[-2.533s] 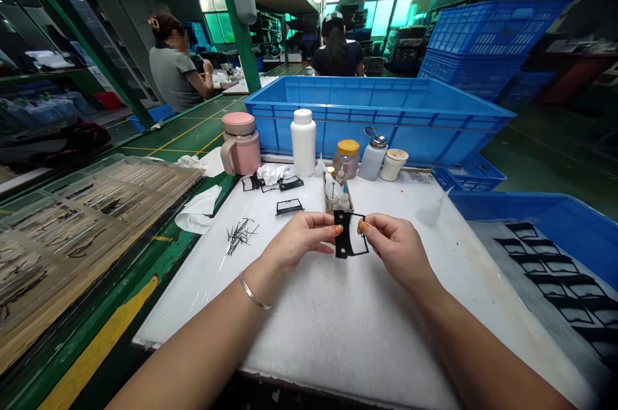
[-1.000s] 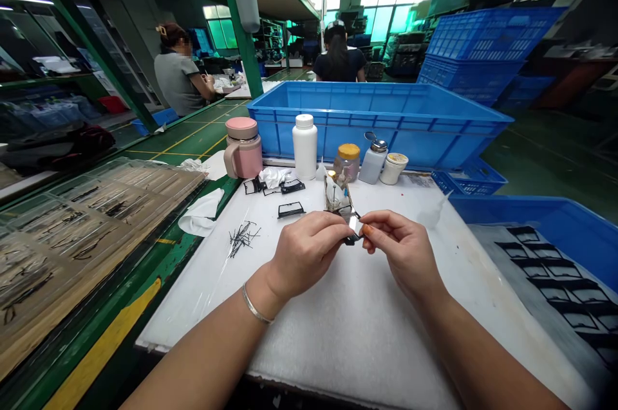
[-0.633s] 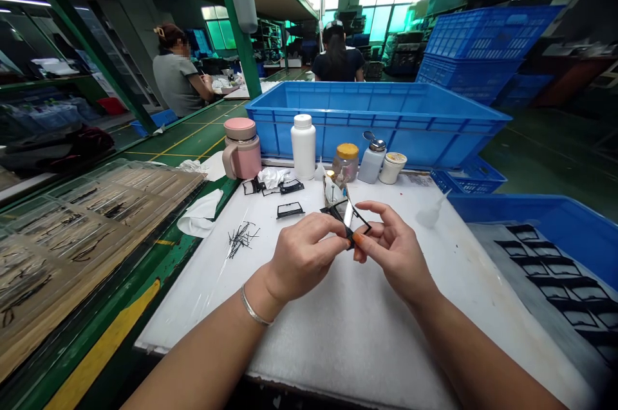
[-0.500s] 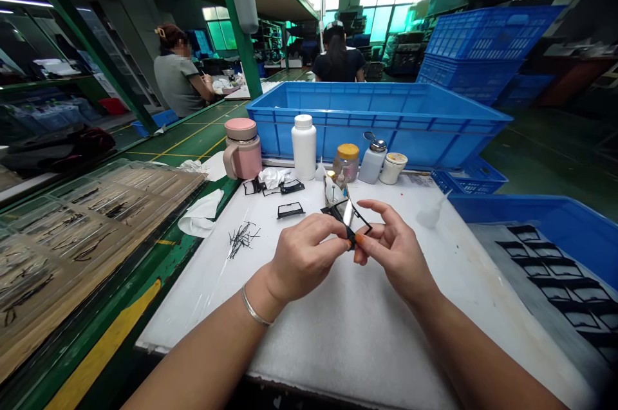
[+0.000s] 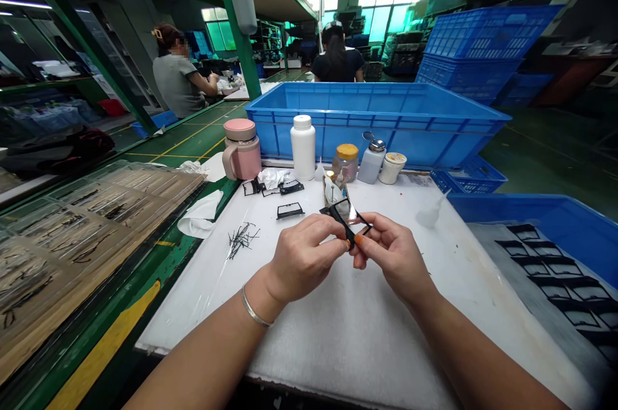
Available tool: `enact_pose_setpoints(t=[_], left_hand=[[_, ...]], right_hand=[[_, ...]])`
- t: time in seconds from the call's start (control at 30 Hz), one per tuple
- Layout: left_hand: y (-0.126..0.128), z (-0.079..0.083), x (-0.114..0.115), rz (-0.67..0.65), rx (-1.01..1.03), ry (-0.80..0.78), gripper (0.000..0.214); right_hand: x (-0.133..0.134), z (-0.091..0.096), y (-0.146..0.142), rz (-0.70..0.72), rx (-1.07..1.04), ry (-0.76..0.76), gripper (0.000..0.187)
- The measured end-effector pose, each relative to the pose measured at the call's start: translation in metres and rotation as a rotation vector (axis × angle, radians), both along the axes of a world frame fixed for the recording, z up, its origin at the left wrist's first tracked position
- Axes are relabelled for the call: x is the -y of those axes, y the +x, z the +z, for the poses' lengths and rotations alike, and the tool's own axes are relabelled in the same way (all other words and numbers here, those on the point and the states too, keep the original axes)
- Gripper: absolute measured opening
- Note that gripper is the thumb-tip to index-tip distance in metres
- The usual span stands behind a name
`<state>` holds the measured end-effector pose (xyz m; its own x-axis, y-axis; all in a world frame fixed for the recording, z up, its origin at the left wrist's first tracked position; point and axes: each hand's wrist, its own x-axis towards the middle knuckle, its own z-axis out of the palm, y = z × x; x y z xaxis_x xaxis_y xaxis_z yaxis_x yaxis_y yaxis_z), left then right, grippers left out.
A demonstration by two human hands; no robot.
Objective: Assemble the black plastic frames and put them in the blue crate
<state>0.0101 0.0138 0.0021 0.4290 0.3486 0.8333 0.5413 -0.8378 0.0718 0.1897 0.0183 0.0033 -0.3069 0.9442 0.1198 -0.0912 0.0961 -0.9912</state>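
Note:
Between my hands a small black rectangular frame [image 5: 348,233] is held tilted above the white work board [image 5: 309,333]. My left hand [image 5: 309,252] pinches its near left edge with thumb and forefinger. From the other side my right hand [image 5: 396,249] grips the right edge, thumb in front and fingers behind. The fingertips hide part of the black strip along its lower side. Farther left on the board lies a similar black frame [image 5: 290,210], with more black frames [image 5: 292,186] behind it. Thin black strips [image 5: 243,240] lie in a loose pile left of my left hand.
A pink mug [image 5: 242,149], white bottle [image 5: 303,149], yellow-lidded jar [image 5: 346,162] and pump bottle [image 5: 371,162] line the board's back. Behind them stands a large blue crate [image 5: 386,133]. Finished-looking black frames [image 5: 555,268] lie in a right-hand bin. Two people sit farther back.
My right fingers have curled in closer around the frame's right edge, the raised forefinger coming down. The frame has turned slightly in my hands; my left hand stays almost still.

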Motion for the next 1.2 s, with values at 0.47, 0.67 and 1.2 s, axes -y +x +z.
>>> enact_pose_setpoints(t=[0.47,0.67,1.2], left_hand=[[-0.0007,0.0011,-0.0008,-0.005,0.007,-0.012,0.012],[0.0000,0.0005,-0.0011,-0.014,0.008,-0.009,0.013],[-0.0012,0.0024,-0.0006,-0.008,0.065,-0.024,0.014]], right_hand=[[0.0016,-0.0013,-0.0011,-0.017,0.017,-0.010,0.025],[0.0019,0.0005,-0.0029,-0.043,0.027,-0.013,0.024],[-0.0011,-0.0021,-0.0003,0.003,-0.012,-0.003,0.023]])
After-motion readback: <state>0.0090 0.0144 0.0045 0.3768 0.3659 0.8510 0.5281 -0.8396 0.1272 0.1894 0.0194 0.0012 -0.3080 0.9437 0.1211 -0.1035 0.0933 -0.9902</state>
